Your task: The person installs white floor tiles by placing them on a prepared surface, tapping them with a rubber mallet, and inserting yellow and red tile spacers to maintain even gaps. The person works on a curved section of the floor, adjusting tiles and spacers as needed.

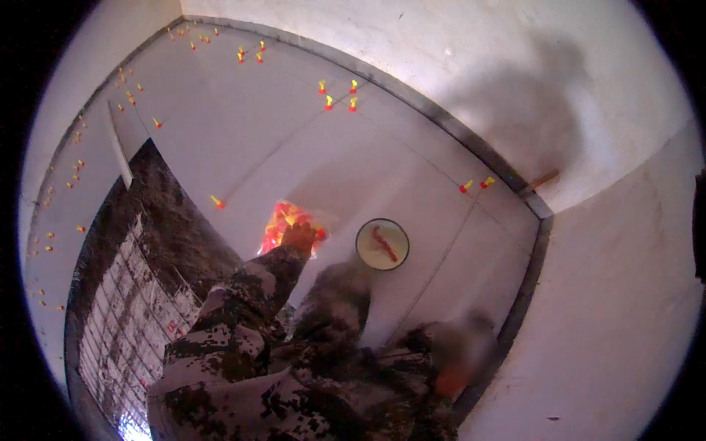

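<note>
My left hand [298, 237], at the end of a camouflage sleeve, reaches into a clear bag of red and yellow plastic wedges [282, 220] lying on the white floor tiles. The hand looks dark, and its fingers are hidden among the wedges, so its grip cannot be made out. Just right of the bag stands a round pale bowl [382, 244] with a dark rim and a red piece inside. My right hand [454, 378] is a blurred, orange-tinted shape low down near the wall base. Whether it holds anything cannot be made out.
White floor tiles [243, 125] carry red-yellow wedges [337, 95] at their joints. To the left lies a dark bare mortar bed [158, 206] and a ribbed grey slab [121, 323]. A pale wall [618, 294] bounds the right side, with a dark gap along its foot.
</note>
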The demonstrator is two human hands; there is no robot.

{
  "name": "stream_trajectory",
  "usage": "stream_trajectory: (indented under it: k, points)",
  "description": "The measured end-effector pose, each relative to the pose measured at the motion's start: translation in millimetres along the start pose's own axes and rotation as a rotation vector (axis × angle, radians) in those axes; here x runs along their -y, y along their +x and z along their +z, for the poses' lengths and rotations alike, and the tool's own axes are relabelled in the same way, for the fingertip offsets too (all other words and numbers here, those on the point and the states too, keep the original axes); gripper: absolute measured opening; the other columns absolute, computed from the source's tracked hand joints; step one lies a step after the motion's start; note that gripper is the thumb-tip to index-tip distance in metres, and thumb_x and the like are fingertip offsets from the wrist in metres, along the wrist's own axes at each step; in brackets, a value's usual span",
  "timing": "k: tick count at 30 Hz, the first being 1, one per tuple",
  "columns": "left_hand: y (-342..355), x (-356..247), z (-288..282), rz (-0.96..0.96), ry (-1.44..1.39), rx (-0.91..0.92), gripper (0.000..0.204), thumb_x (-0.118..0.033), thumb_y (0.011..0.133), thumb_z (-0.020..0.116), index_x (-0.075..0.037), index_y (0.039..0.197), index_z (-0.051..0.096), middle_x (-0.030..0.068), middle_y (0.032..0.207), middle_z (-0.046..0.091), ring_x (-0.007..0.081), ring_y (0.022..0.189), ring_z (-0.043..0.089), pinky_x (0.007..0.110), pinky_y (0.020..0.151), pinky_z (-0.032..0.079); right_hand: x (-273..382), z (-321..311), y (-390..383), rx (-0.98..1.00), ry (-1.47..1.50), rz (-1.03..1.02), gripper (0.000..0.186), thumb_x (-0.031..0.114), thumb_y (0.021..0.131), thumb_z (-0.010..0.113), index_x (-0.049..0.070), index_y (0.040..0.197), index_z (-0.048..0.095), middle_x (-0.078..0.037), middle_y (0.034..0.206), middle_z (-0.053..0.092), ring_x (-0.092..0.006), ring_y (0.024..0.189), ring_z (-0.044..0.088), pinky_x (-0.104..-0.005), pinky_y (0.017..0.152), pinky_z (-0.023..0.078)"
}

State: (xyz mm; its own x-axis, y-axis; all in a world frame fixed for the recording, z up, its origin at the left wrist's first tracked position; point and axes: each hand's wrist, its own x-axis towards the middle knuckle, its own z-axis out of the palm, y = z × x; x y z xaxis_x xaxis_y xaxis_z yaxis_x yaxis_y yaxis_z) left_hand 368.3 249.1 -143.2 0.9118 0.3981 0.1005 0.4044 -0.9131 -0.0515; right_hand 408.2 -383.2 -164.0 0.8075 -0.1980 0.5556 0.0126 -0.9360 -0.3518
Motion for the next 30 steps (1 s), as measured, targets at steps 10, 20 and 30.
stream_trajectory:
  k: [10, 20, 30]
  points:
    - [33, 25, 35, 0.114, 0.175, 0.095, 0.03, -0.025, 0.091, 0.058, -0.015, 0.117, 0.07, 0.0078, 0.116, 0.069, 0.0287, 0.109, 0.064, 0.053, 0.096, 0.047, 13, -33, -1, 0.065, 0.09, 0.151, 0.029, 0.021, 0.092, 0.068, 0.002, 0.113, 0.067, -0.02, 0.105, 0.067, -0.0341, 0.093, 0.067, -0.0437, 0.084, 0.054]
    - [47, 41, 109, -0.056, 0.168, 0.572, 0.034, -0.02, 0.089, 0.062, -0.014, 0.121, 0.069, 0.0136, 0.128, 0.065, 0.0319, 0.117, 0.062, 0.049, 0.095, 0.052, 84, -80, 41, 0.113, 0.249, 0.124, 0.022, 0.015, 0.088, 0.068, 0.0, 0.104, 0.068, -0.019, 0.095, 0.067, -0.0349, 0.088, 0.065, -0.0448, 0.079, 0.052]
    - [25, 37, -46, -0.444, -0.669, -0.184, 0.028, -0.022, 0.086, 0.068, -0.002, 0.105, 0.067, 0.0228, 0.104, 0.068, 0.0371, 0.1, 0.067, 0.047, 0.088, 0.054, 126, -98, 92, 0.085, 0.302, 0.261, 0.022, 0.019, 0.091, 0.066, -0.001, 0.101, 0.068, -0.019, 0.095, 0.068, -0.0342, 0.086, 0.065, -0.0443, 0.085, 0.051]
